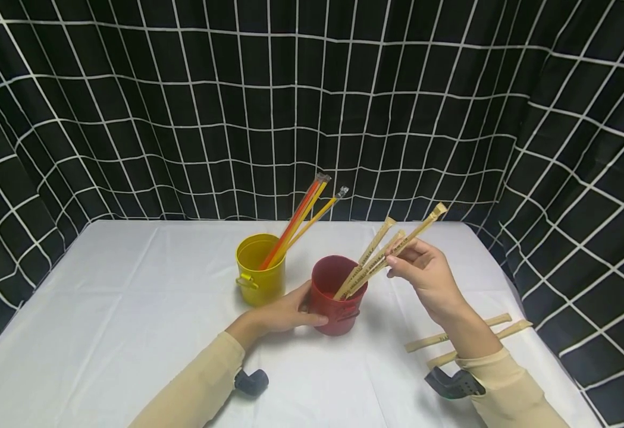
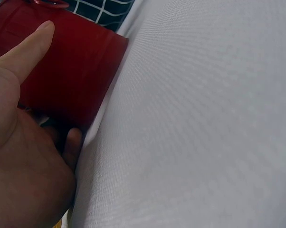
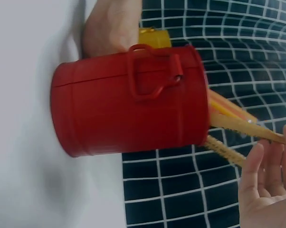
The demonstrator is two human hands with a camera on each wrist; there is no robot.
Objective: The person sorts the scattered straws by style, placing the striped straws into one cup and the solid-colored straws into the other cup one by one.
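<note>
A small red metal bucket [image 1: 338,324] stands upright on the white cloth. My left hand [image 1: 282,312] holds it from the left, thumb along the front and the other fingers mostly hidden behind. In the left wrist view, the thumb lies on the red wall. Two straws in tan printed paper wrappers [image 1: 377,239] lean out of the bucket to the right. Between right thumb and fingers, my right hand [image 1: 428,279] pinches another paper-wrapped straw [image 1: 425,223], its lower end inside the bucket. In the right wrist view, the bucket's wire handle [image 3: 133,76] hangs at its side.
Left of the red bucket stands a yellow bucket [image 1: 260,288] with orange and yellow straws [image 1: 301,217] in clear wrappers. Two more paper-wrapped straws [image 1: 424,343] lie on the table under the right forearm. A black, white-gridded curtain [image 1: 269,107] surrounds the table.
</note>
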